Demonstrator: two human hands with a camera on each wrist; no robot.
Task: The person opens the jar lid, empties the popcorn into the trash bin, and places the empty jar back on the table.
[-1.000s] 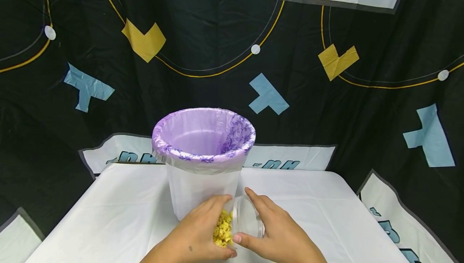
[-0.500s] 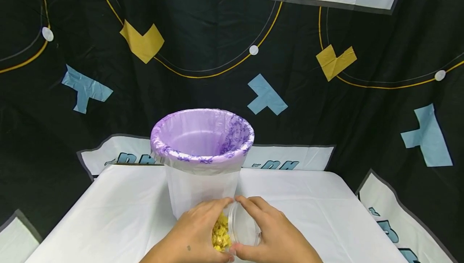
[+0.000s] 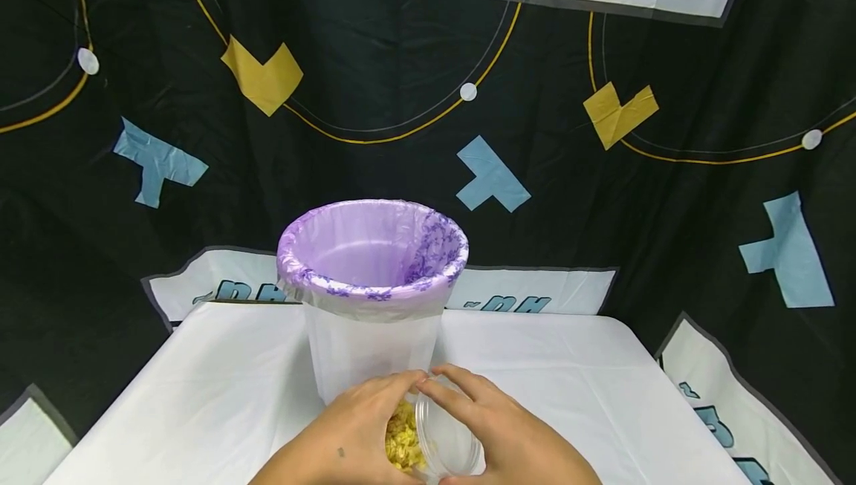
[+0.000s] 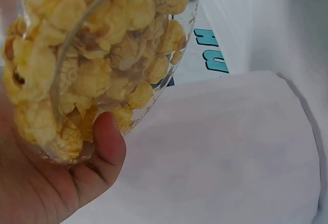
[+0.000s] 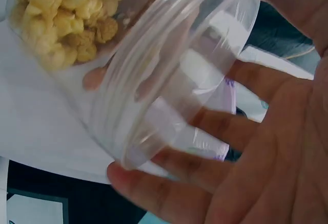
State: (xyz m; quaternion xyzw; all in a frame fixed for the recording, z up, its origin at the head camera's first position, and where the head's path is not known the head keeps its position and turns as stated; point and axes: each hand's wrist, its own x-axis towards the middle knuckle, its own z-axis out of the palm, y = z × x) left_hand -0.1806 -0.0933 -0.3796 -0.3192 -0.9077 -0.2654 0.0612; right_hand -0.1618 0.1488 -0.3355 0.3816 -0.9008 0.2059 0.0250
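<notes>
A clear plastic jar (image 5: 77, 93) of yellow popcorn (image 3: 403, 437) lies tipped on its side in front of the bin, its mouth facing right. My left hand (image 3: 354, 429) grips the jar's body, thumb and fingers around it; the left wrist view shows the thumb against the wall. A clear round lid (image 3: 453, 442) sits at the jar's mouth, level with its ridged rim. The right hand (image 3: 518, 429) holds the lid, fingers spread round its edge, fingertips right beside the left hand's. Much of the jar's body is hidden behind the left hand.
A white bin (image 3: 374, 359) with a purple liner (image 3: 368, 247) stands on the white-covered table (image 3: 568, 381), just beyond the hands. Behind the table hangs a black cloth (image 3: 401, 39) with yellow, blue and white patches.
Both hands and the jar have sunk slightly and drifted left. The right fingers have moved round the lid's edge toward the left hand. The bin stays where it was.
</notes>
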